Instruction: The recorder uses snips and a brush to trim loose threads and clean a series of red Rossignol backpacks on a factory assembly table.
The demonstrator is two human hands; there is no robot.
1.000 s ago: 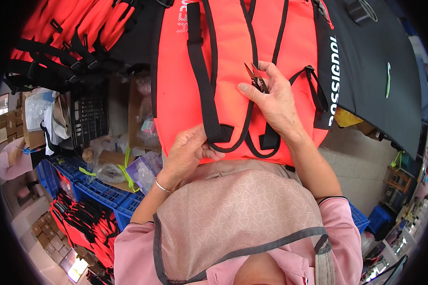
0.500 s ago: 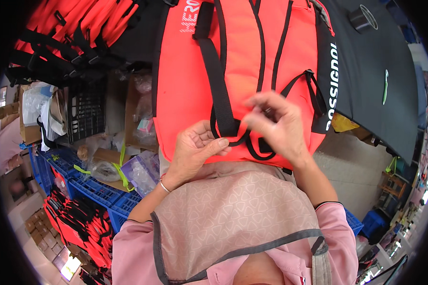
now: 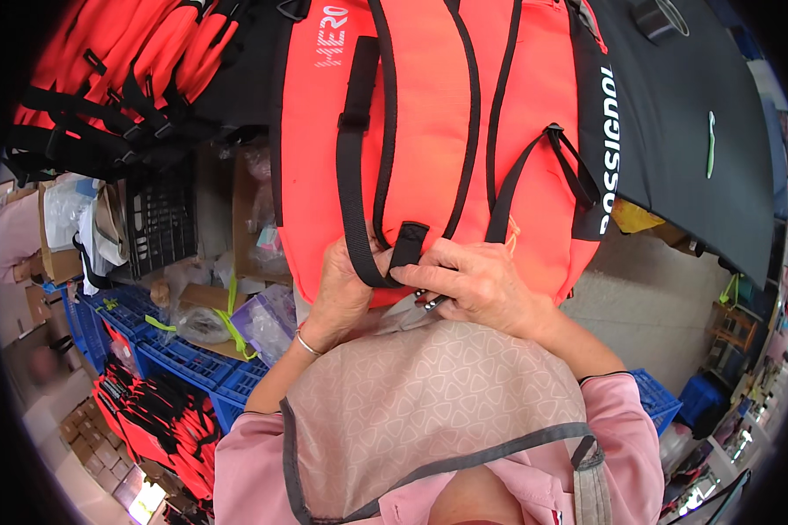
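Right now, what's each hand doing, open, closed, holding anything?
Left hand: closed on the black strap of the orange bag.
Right hand: fingers pinch the strap end; a small metal tool sits in its grip.

Small sewing/packing workshop for bags, by the look of it. Many identical orange-and-black bags: a stack (image 3: 105,96) top left, another pile (image 3: 153,433) on the floor lower left, one orange bag (image 3: 438,131) laid on the worktable. Black fabric panels (image 3: 674,131) spread to the right. Blue plastic crates (image 3: 193,363) hold offcuts, plastic bags and yellow-green tape; another blue crate (image 3: 652,402) sits right. Cardboard boxes (image 3: 79,429) on the floor, a black crate (image 3: 158,219) against the clutter. Bare concrete floor (image 3: 648,315). Production stock, not retail display.
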